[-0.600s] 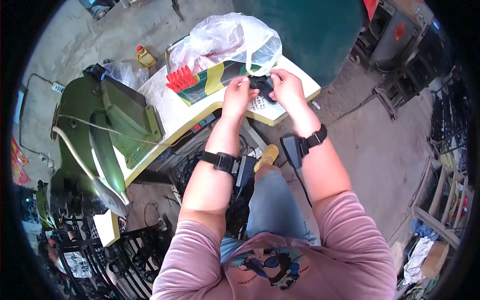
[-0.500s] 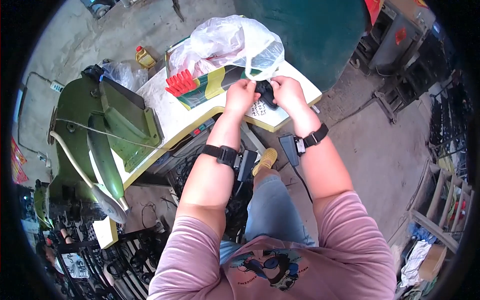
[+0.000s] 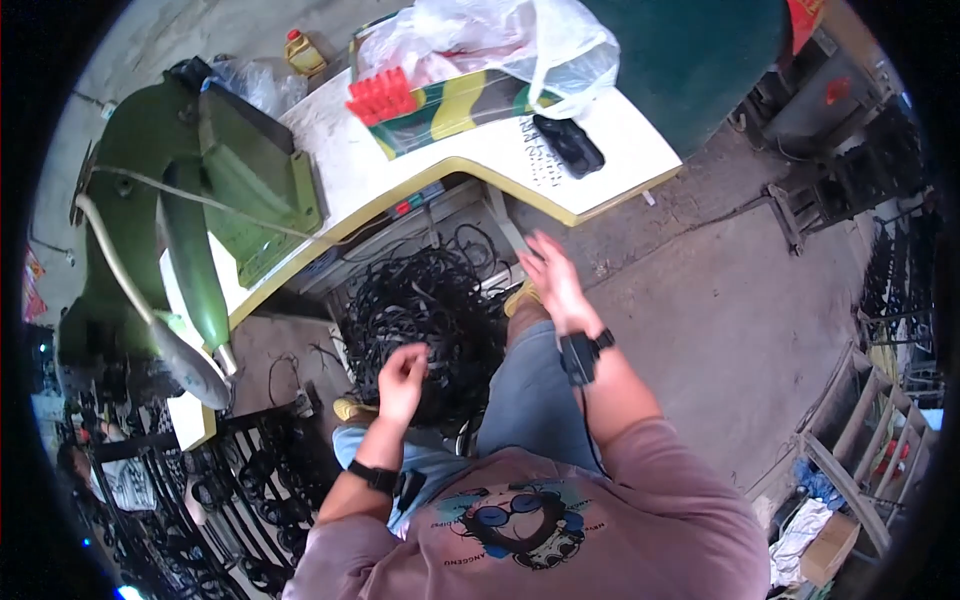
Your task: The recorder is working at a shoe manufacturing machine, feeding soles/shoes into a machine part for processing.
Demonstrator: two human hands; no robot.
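Observation:
My right hand hovers over my leg below the table's front edge, its fingers stretched and nothing in it. Lower and to the left, my left hand is held above my lap with loosely bent fingers; it appears to hold nothing. Beneath and beyond it lies a heap of tangled black straps. On the white table top rests a dark, glossy, elongated object, its kind unclear, apart from both hands. Just behind it spreads a clear plastic bag, over a camouflage-patterned box.
Red prongs stick out at the box's left end. A green machine with a long lever occupies the left side of the table. A yellow bottle stands behind. Black racks are lower left; a wooden frame is at right.
Both hands have let go of the dark object and pulled back toward my body, the left farther down and left. The object now lies on the table top. The view has shifted.

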